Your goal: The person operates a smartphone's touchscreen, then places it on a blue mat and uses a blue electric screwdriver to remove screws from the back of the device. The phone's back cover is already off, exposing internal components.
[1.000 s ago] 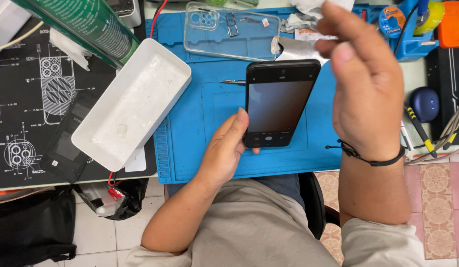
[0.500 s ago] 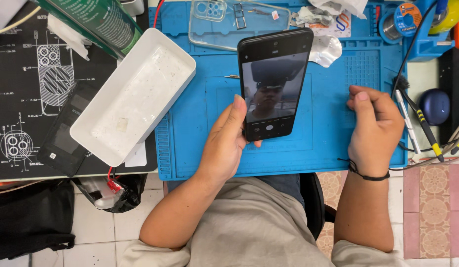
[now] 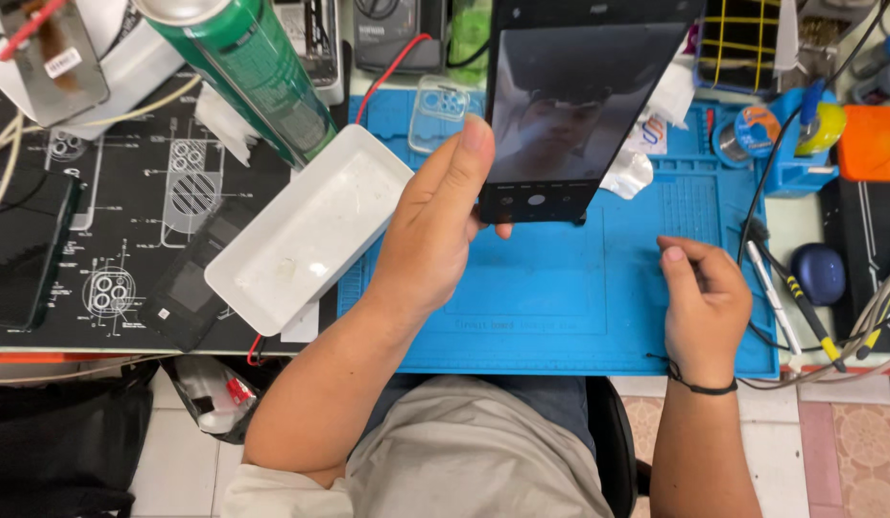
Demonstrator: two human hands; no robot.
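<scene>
Change: phone (image 3: 584,105) is sitting higher and closer to the camera than half a second ago, its top edge now running out of view; right hand is staying low on the mat.
Left hand (image 3: 435,225): gripping the phone from its left side, thumb lying up along the edge, fingertips showing under the bottom edge.
Phone: black, screen on and facing the camera, tilting slightly, hovering above the blue work mat (image 3: 579,288), not touching it.
Right hand (image 3: 704,307): resting on the mat's right part, fingers curling in narrow, thumb pressing against the forefinger; cannot tell whether anything small is pinched there. Black band sitting on the wrist.
White tray (image 3: 310,230): lying tilted across the mat's left edge, just beside the left hand.
Green spray can (image 3: 258,72): standing behind the tray.
Clear phone case (image 3: 440,110): lying at the mat's far edge, partly behind the phone.
Screwdrivers (image 3: 795,297): lying right of the right hand.
</scene>
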